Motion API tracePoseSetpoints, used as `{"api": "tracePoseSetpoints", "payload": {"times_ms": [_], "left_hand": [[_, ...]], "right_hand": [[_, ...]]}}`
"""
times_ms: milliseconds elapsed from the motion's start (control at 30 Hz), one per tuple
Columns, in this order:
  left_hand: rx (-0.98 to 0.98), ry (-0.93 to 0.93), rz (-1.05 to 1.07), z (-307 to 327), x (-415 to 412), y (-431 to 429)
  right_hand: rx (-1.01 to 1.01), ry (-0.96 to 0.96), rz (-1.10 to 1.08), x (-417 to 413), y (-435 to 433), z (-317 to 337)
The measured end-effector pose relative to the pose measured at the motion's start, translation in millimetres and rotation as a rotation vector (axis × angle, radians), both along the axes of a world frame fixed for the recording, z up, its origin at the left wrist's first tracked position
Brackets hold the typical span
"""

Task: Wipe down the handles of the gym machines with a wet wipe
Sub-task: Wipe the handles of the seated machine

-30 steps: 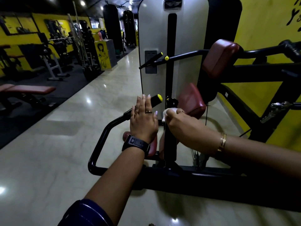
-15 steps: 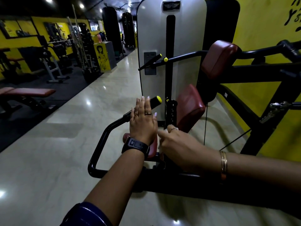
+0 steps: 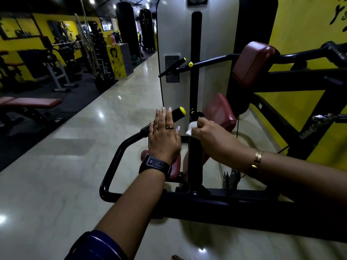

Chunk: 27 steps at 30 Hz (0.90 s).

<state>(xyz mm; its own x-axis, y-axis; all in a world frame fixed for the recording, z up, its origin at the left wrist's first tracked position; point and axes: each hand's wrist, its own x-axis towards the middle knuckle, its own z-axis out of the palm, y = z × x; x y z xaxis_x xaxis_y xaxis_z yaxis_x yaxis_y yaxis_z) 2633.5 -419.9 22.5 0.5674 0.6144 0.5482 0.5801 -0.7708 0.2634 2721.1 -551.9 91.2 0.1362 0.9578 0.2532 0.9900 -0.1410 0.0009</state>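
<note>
I am resting my left hand (image 3: pixel 164 136) flat on the slanted grip (image 3: pixel 178 114) with the yellow end cap. Its fingers are lying straight and together, holding nothing, only steadying me. Just to its right I am pinching the wet wipe (image 3: pixel 191 127) in my right hand (image 3: pixel 212 136), fingers curled round the bunched white cloth and pressing it against the upright black post (image 3: pixel 195 156) near its top. So I am judging myself to be partway through this machine: the post is getting its rub now, and the length below my hand is looking like work left to do. Whether the slanted grip under my left palm is already clean I cannot tell, since nothing on it is showing wet. Higher up, the thin handle (image 3: pixel 172 68) with the yellow tip is waiting. Farther right, the long black bar (image 3: pixel 304 55) beyond the red pad (image 3: pixel 251 62) is waiting too, so I am reckoning a good deal is remaining.
</note>
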Motion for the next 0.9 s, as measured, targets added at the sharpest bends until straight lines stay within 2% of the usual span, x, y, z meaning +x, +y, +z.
{"api": "tracePoseSetpoints", "payload": {"times_ms": [267, 400, 467, 533, 600, 900], "left_hand": [[-0.015, 0.017, -0.001, 1, -1, -1], [-0.025, 0.025, 0.002, 2, 0, 0], [-0.022, 0.021, 0.006, 1, 0, 0], [-0.011, 0.008, 0.003, 2, -1, 0], [-0.011, 0.016, 0.003, 2, 0, 0], [-0.012, 0.009, 0.002, 3, -1, -3]], "right_hand": [[-0.225, 0.055, 0.152, -45, -33, -13], [-0.197, -0.068, 0.189, -57, -31, -20], [-0.075, -0.152, 0.26, -56, -28, -22], [-0.011, -0.162, 0.232, -47, -24, -23], [-0.077, -0.143, 0.211, -37, -18, -21], [-0.096, -0.19, 0.034, 18, 12, -1]]}}
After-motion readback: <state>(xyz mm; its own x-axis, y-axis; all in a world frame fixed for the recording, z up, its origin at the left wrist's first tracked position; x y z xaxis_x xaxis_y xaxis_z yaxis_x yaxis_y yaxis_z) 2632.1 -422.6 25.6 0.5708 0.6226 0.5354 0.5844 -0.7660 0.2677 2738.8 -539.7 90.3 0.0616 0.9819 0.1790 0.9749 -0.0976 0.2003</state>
